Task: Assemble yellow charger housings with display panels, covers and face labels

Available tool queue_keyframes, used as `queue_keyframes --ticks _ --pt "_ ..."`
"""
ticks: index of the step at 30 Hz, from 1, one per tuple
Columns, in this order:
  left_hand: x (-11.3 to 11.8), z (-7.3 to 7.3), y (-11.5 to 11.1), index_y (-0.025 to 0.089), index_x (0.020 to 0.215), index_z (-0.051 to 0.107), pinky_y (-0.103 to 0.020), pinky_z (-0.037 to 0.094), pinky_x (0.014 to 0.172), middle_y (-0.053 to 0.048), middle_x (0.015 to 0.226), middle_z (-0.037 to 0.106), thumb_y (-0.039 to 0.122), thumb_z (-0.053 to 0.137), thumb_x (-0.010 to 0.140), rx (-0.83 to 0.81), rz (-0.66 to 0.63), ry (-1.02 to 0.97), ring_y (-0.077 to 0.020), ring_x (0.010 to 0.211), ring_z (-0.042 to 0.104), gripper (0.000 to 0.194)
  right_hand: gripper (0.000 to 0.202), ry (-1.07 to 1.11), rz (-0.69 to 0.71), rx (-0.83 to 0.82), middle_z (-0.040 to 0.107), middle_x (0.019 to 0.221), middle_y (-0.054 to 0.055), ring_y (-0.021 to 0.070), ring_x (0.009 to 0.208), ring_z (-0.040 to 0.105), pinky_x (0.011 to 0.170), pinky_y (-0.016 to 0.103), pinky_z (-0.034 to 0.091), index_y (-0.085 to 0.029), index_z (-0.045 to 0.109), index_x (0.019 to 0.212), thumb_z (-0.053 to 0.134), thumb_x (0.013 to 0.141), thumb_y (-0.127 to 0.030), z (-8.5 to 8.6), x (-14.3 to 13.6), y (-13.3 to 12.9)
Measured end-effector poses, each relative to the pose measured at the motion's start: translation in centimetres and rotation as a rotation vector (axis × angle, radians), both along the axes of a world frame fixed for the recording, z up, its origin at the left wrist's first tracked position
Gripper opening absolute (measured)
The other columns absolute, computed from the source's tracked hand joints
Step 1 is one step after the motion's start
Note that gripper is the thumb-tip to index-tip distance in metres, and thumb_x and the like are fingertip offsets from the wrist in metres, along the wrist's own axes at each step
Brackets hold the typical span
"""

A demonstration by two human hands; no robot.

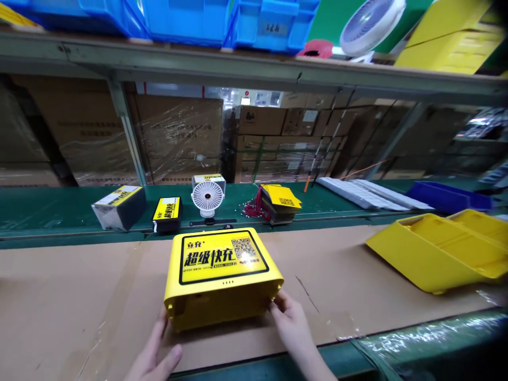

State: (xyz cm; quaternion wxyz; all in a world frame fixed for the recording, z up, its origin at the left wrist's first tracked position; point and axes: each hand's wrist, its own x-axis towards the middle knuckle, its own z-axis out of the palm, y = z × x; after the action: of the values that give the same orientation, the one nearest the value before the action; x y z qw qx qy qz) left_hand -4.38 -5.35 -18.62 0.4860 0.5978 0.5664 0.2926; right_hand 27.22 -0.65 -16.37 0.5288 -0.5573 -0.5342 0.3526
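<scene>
A yellow plastic casing (222, 288) with a black-bordered label and QR code on top sits in front of me on the cardboard, its hollow open side facing me. My left hand (154, 349) is at its lower left corner, fingertips against the side and thumb spread away from it. My right hand (291, 323) grips the lower right corner, thumb at the front edge and the other fingers partly hidden behind the side.
Cardboard (99, 296) covers the bench. Yellow open casings (428, 254) lie at right. Behind stand a small white fan (207, 197), a boxed unit (119, 206), a black-and-yellow pack (167, 213), and stacked yellow cards (280, 201) with red cords. Blue bins (186, 21) line the shelf overhead.
</scene>
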Motion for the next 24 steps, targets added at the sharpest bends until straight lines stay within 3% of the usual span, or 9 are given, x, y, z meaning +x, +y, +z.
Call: queue_keyframes --ticks 3,5,7,9,11,13,17,21,24 --pt "0.8 3.5 0.9 0.028 0.142 -0.007 -0.040 0.014 0.113 0.004 0.152 -0.003 0.053 0.040 0.084 0.100 0.084 0.024 -0.0212 0.138 0.002 0.078 0.045 0.108 -0.043 -0.030 0.066 0.108 0.014 0.0290 0.099 0.062 0.086 0.044 0.052 -0.014 0.062 0.107 0.059 0.077 -0.046 2.0 0.0 -0.1" --pt "1.3 5.8 2.0 0.030 0.142 -0.004 -0.037 0.024 0.111 0.004 0.152 0.000 0.050 0.039 0.085 0.144 0.113 -0.049 -0.0216 0.137 0.009 0.074 0.041 0.020 -0.130 -0.018 0.065 0.109 0.012 0.0279 0.096 0.063 0.083 0.044 0.054 -0.016 0.061 0.110 0.058 0.079 -0.043 4.0 0.1 -0.5" --pt "2.1 7.4 3.2 0.027 0.141 0.001 -0.037 0.030 0.109 0.002 0.152 0.007 0.045 0.034 0.087 0.135 0.125 -0.120 -0.0221 0.136 0.016 0.066 0.036 -0.190 -0.210 0.119 0.063 0.113 0.010 0.0276 0.097 0.062 0.084 0.047 0.052 -0.020 0.060 0.113 0.055 0.082 -0.037 5.7 -0.3 -1.0" --pt "3.3 8.0 4.1 0.023 0.141 0.003 -0.038 0.030 0.109 -0.002 0.151 0.013 0.040 0.029 0.089 0.110 0.125 -0.178 -0.0216 0.136 0.020 0.061 0.035 -0.434 -0.203 0.366 0.059 0.119 0.009 0.0289 0.106 0.057 0.091 0.052 0.046 -0.023 0.056 0.117 0.054 0.082 -0.026 6.6 -1.5 -1.7" --pt "5.0 7.9 4.6 0.021 0.141 -0.001 -0.037 0.030 0.109 -0.005 0.150 0.017 0.038 0.027 0.089 0.093 0.101 -0.245 -0.0206 0.135 0.024 0.061 0.046 -0.666 -0.087 0.603 0.055 0.125 0.007 0.0292 0.116 0.049 0.097 0.053 0.039 -0.025 0.049 0.125 0.054 0.080 -0.017 6.7 -3.4 -2.3" --pt "7.0 7.4 4.8 0.020 0.141 -0.004 -0.037 0.027 0.110 -0.006 0.150 0.015 0.039 0.029 0.089 0.103 0.064 -0.303 -0.0198 0.135 0.023 0.064 0.054 -0.857 0.016 0.746 0.057 0.124 0.004 0.0287 0.115 0.050 0.096 0.049 0.036 -0.026 0.046 0.129 0.057 0.077 -0.017 6.1 -5.5 -2.8" --pt "10.5 6.2 4.7 0.022 0.142 0.006 -0.037 0.013 0.114 0.000 0.152 0.003 0.048 0.029 0.089 0.118 -0.047 -0.321 -0.0174 0.138 0.004 0.063 0.046 -1.050 -0.106 0.807 0.070 0.098 -0.001 0.0232 0.080 0.061 0.081 0.041 0.032 -0.027 0.055 0.122 0.058 0.076 -0.026 4.3 -6.3 -3.0" --pt "12.4 4.6 5.1 0.016 0.141 0.022 -0.033 0.017 0.113 -0.004 0.149 0.021 0.054 0.035 0.085 0.007 -0.366 -0.246 -0.0180 0.137 0.016 0.069 0.054 -1.205 -0.142 0.743 0.070 0.097 -0.001 0.0199 0.075 0.059 0.083 0.040 0.031 -0.027 0.049 0.127 0.061 0.075 -0.020 3.0 -0.3 -2.4" --pt "12.9 2.7 6.6 0.010 0.141 0.023 -0.036 0.020 0.112 -0.010 0.147 0.025 0.050 0.044 0.081 0.085 -0.470 0.048 -0.0218 0.136 0.021 0.075 0.056 -1.290 -0.256 0.640 0.068 0.099 0.002 0.0215 0.084 0.058 0.093 0.045 0.030 -0.027 0.046 0.130 0.061 0.076 -0.021 2.7 6.4 -1.5"
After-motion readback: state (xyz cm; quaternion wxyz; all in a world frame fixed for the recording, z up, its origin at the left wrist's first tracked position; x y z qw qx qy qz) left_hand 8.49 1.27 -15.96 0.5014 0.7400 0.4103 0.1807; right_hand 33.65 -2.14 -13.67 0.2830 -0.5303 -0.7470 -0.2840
